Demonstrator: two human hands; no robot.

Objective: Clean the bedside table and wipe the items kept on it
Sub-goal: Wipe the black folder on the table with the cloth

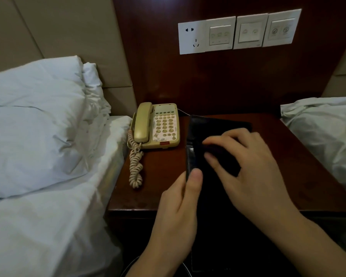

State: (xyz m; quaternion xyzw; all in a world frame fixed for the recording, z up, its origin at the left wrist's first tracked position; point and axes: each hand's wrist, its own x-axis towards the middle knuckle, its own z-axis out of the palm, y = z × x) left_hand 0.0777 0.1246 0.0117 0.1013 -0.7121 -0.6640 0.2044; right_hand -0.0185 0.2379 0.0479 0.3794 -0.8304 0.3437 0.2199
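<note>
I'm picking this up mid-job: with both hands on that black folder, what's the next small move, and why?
Probably keep the left hand steadying the black folder by its edge and sweep the right hand, which seems to press a dark cloth, toward the far end. The far part near the wall looks uncovered. The cream telephone looks untouched.

You find bare bedside table (300,166) right of the black folder (218,124); the telephone (158,126) and its coiled cord (135,166) block the left.

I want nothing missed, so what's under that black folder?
The bedside table shows around the black folder. Both hands, left hand and right hand, cover its front; anything beneath is hidden.
</note>
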